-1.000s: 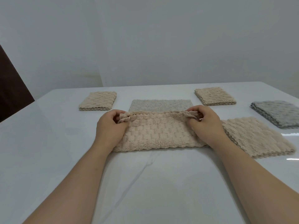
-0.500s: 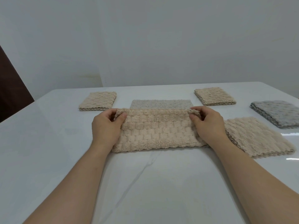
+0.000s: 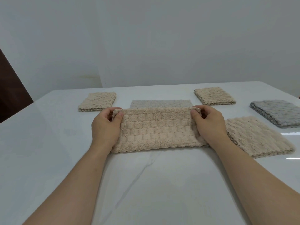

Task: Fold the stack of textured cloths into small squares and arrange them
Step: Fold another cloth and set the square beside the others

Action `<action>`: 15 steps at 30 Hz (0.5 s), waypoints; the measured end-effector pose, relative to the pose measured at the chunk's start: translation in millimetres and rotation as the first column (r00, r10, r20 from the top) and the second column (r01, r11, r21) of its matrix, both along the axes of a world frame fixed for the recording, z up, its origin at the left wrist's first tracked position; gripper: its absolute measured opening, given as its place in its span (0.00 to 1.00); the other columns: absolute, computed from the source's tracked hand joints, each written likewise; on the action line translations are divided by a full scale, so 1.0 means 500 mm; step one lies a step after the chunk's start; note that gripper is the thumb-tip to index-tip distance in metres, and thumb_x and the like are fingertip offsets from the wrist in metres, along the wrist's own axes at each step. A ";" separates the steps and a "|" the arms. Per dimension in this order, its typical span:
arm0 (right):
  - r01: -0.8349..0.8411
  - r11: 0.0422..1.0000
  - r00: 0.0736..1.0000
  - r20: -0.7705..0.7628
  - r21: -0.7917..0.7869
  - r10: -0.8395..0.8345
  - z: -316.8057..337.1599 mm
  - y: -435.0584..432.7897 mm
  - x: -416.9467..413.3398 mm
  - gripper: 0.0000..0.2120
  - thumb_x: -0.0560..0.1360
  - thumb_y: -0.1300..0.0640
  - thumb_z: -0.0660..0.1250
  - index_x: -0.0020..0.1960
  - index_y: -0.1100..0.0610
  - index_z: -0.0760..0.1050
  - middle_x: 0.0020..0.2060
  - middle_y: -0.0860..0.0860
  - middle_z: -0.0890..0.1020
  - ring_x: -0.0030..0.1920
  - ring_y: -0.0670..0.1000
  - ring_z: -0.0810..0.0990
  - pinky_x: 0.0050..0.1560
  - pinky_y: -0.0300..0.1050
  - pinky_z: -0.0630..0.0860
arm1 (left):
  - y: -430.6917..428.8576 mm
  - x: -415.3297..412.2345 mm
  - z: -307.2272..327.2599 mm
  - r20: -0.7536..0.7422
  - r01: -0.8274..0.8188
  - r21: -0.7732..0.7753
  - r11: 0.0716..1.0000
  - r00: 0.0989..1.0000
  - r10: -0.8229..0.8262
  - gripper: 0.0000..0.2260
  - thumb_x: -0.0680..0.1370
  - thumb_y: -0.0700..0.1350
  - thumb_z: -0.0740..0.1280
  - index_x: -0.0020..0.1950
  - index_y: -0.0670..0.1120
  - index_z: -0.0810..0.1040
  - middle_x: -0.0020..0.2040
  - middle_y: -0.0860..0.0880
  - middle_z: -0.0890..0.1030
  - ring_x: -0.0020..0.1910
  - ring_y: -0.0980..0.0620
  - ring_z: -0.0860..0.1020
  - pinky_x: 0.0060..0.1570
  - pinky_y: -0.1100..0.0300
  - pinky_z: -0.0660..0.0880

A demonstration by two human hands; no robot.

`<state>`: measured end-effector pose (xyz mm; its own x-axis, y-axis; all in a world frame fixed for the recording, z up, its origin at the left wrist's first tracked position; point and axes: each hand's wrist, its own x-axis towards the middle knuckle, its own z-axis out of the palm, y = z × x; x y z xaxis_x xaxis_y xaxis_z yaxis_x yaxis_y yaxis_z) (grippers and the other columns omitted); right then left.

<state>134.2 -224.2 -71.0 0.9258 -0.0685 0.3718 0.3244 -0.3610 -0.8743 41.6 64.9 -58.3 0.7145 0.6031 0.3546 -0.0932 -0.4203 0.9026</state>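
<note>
A beige textured cloth (image 3: 155, 129) lies folded into a wide strip at the middle of the white table (image 3: 48, 159). My left hand (image 3: 105, 127) pinches its far left corner between thumb and fingers. My right hand (image 3: 209, 125) pinches the far right corner the same way. The strip's far edge is stretched straight between both hands. Behind it a grey-beige cloth (image 3: 160, 103) lies flat, partly hidden by the strip. A stack of beige cloths (image 3: 258, 137) sits just right of my right hand.
A folded beige square (image 3: 98, 101) lies at the back left and another folded beige square (image 3: 214, 95) at the back right. A grey cloth stack (image 3: 279, 112) sits at the far right. A dark chair back (image 3: 13, 95) stands left of the table.
The cloth's far edge was bunched and wavy a second ago. Both hands have moved slightly apart and away from me, pulling that edge flat and straight.
</note>
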 end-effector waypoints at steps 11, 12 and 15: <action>-0.001 0.992 1.000 0.005 -0.124 0.001 0.012 0.002 -0.003 0.10 0.80 0.54 0.68 0.61 0.49 0.81 0.47 0.47 0.83 0.49 0.49 0.80 0.53 0.41 0.74 | -0.007 -0.005 0.013 -0.076 -0.048 0.104 0.993 0.996 0.056 0.05 0.79 0.45 0.70 0.51 0.55 0.81 0.42 0.58 0.81 0.42 0.59 0.78 0.39 0.68 0.69; -0.021 0.988 1.000 0.005 -0.151 0.022 0.017 0.001 -0.005 0.11 0.80 0.54 0.68 0.61 0.50 0.81 0.48 0.47 0.84 0.49 0.50 0.81 0.54 0.43 0.76 | -0.008 -0.010 0.019 -0.084 -0.046 0.122 0.991 0.995 0.056 0.04 0.78 0.44 0.71 0.50 0.54 0.81 0.42 0.58 0.81 0.42 0.59 0.79 0.39 0.67 0.70; -0.041 0.978 0.999 0.020 -0.206 0.046 0.031 -0.011 -0.033 0.09 0.80 0.53 0.68 0.60 0.51 0.82 0.46 0.47 0.84 0.48 0.50 0.83 0.52 0.44 0.78 | -0.010 -0.038 0.044 -0.106 -0.029 0.164 0.986 0.993 0.047 0.04 0.75 0.45 0.74 0.46 0.53 0.82 0.41 0.57 0.83 0.42 0.57 0.81 0.41 0.64 0.72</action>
<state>117.5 -229.8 -55.3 0.9168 0.0515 0.3960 0.3637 -0.5173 -0.7747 22.6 60.0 -36.3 0.7321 0.5711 0.3714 0.0205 -0.5634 0.8259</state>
